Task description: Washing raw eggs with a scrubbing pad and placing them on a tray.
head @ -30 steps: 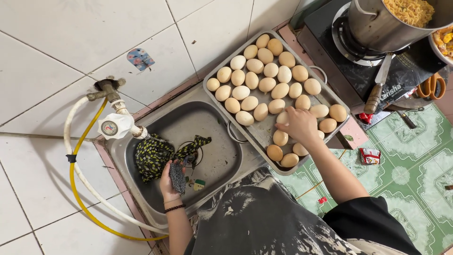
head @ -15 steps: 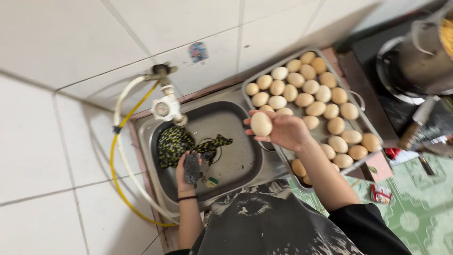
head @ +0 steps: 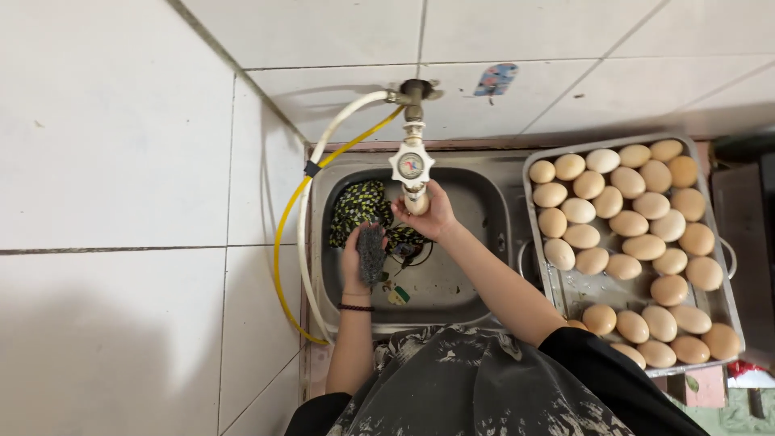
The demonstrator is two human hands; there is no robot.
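Sink basin (head: 476,202) stayed open on its right half, patterned cloth (head: 359,211) crowded the left, tap (head: 412,169) hung over the middle, hoses (head: 300,234) fenced the left rim, egg tray (head: 718,278) blocked the counter.

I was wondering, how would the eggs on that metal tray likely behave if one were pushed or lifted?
The eggs look smooth and rounded, so a pushed one would probably roll, though close neighbours and the tray rim should check it. Being shelled, they are likely fragile. The tray bottom looks wet, so they may feel slippery.

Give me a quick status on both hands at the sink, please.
Left hand grips scouring pad. Right hand holds egg under tap. Patterned cloth beneath.
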